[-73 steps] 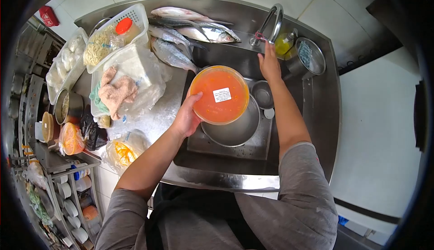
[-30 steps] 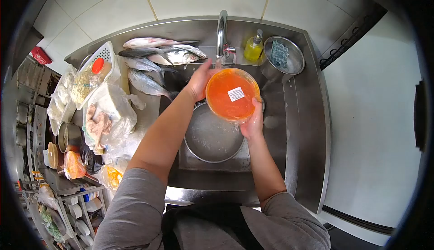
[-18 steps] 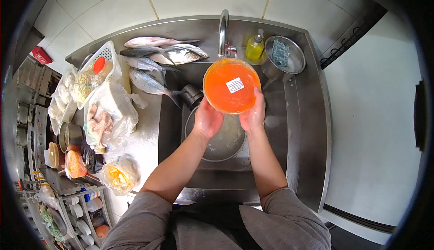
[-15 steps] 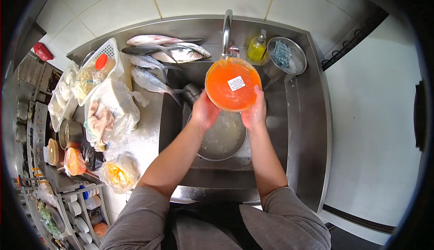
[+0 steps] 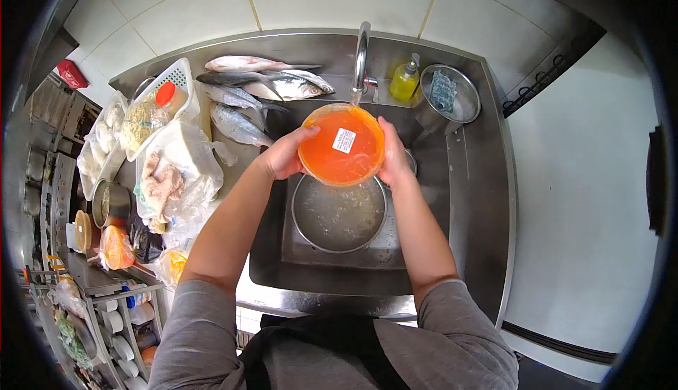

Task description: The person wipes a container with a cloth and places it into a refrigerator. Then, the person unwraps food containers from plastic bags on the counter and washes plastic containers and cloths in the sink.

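Two bare hands support one round orange container (image 5: 325, 157), which bears one white label (image 5: 344, 140). The left hand (image 5: 284, 155) grips its left edge, thumb uppermost; the right hand (image 5: 393, 156) clasps the opposite edge. As seen from here in the room, the container is held up in front of one faucet (image 5: 363, 55), overlapping the far part of one metal basin (image 5: 340, 250) of cloudy water within the sink (image 5: 431, 249). To the left lie at least five fish (image 5: 240, 124), overlapping too much for an exact count. To the right stand one soap bottle (image 5: 404, 85) and one metal pot (image 5: 467, 106) containing one blue-green scrubber (image 5: 443, 92).
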{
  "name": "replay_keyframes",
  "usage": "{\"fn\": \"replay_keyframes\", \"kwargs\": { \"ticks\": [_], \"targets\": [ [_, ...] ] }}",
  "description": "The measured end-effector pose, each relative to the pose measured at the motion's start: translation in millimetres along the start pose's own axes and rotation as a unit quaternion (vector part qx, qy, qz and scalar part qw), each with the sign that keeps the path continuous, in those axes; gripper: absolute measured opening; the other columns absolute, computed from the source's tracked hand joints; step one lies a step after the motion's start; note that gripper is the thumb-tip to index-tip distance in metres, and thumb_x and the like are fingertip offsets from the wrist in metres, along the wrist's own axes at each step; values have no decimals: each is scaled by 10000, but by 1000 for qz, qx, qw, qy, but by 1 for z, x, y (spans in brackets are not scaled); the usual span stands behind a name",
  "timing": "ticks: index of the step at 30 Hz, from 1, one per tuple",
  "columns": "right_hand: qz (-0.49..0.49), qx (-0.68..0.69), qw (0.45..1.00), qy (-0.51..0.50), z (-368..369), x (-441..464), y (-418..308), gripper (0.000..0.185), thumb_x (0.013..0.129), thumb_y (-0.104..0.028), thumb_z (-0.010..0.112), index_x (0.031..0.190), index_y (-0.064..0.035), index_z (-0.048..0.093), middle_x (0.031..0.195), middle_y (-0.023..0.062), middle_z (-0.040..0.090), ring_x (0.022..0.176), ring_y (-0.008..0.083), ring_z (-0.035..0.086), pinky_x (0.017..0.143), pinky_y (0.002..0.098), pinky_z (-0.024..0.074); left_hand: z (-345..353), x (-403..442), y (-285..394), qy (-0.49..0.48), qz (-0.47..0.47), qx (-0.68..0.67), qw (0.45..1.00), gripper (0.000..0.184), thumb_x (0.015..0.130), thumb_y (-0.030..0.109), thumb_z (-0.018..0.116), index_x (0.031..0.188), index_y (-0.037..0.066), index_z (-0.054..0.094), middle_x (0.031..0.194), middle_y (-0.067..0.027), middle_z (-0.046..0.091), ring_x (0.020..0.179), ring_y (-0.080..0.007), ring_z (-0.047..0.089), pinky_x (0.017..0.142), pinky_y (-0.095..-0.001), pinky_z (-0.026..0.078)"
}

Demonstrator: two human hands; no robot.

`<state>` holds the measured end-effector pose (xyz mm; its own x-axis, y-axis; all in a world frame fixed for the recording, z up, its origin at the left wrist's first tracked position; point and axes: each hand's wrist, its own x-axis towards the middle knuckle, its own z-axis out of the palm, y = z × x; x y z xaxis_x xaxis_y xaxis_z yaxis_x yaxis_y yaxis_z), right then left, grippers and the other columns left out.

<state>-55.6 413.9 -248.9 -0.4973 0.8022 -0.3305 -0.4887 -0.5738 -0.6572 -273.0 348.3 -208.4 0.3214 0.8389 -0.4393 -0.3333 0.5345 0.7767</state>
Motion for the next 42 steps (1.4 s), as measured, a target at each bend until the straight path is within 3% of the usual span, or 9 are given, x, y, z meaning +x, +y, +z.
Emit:
{"fn": "replay_keyframes", "kwargs": {
  "ticks": [8,13,17,23,25,31,35,37,42],
  "targets": [
    [-10,-91,994,-67,9,61,13,360,933,-330,475,1116,-35,572,1054,80,619,927,173,610,765,308,509,1,-14,-23,41,103,-117,987,550,907,394,447,1326,44,376,1314,-120,481,1184,-277,492,955,-488,405],
    [27,241,952,-187,19,39,47,404,956,-355,408,1175,-43,542,1160,117,587,1021,242,590,860,385,494,12,-21,-22,88,168,-162,968,513,929,369,431,1339,65,371,1334,-107,463,1223,-256,446,1010,-421,349],
    [18,259,954,-153,36,6,55,451,958,-396,378,1220,-51,505,1233,121,545,1084,256,559,916,414,460,10,-25,-34,104,191,-189,958,491,942,344,427,1345,71,364,1336,-109,459,1216,-251,452,1006,-413,357],
    [36,21,999,-11,15,-18,39,440,965,-380,383,1232,-50,500,1190,107,570,1101,226,551,903,384,464,16,-30,-46,108,228,-194,948,489,958,343,409,1359,74,331,1335,-116,449,1230,-250,441,1015,-413,359],
    [88,-223,971,14,1,-14,30,454,974,-412,359,1168,-56,562,1119,94,602,993,184,595,850,324,482,21,-34,-48,105,208,-221,947,505,962,349,404,1372,74,300,1342,-116,438,1237,-255,434,1025,-414,353],
    [-134,-110,985,-14,15,10,19,293,937,-231,513,1084,12,584,986,88,639,888,137,612,746,293,504,32,-39,-49,108,211,-196,952,509,967,377,379,1374,78,312,1372,-114,412,1248,-261,423,1035,-423,339],
    [-127,-76,989,-9,23,47,1,274,907,-163,558,1108,22,575,992,92,637,888,139,610,739,278,501,39,-35,-50,112,219,-178,953,525,964,392,384,1378,78,306,1374,-107,413,1256,-257,414,1027,-429,342],
    [-48,-145,981,-123,24,49,-5,325,906,-210,569,1153,1,560,1025,111,633,889,146,613,759,288,505,40,-33,-50,137,203,-172,954,542,958,407,393,1378,76,305,1378,-101,411,1263,-252,408,1018,-433,346],
    [28,-123,992,-26,13,28,-5,427,908,-347,553,1200,-36,537,1107,98,610,955,160,602,815,318,500,33,-23,-36,137,166,-136,967,507,950,423,401,1335,93,373,1319,-92,472,1189,-243,482,933,-432,426]
  ]
}}
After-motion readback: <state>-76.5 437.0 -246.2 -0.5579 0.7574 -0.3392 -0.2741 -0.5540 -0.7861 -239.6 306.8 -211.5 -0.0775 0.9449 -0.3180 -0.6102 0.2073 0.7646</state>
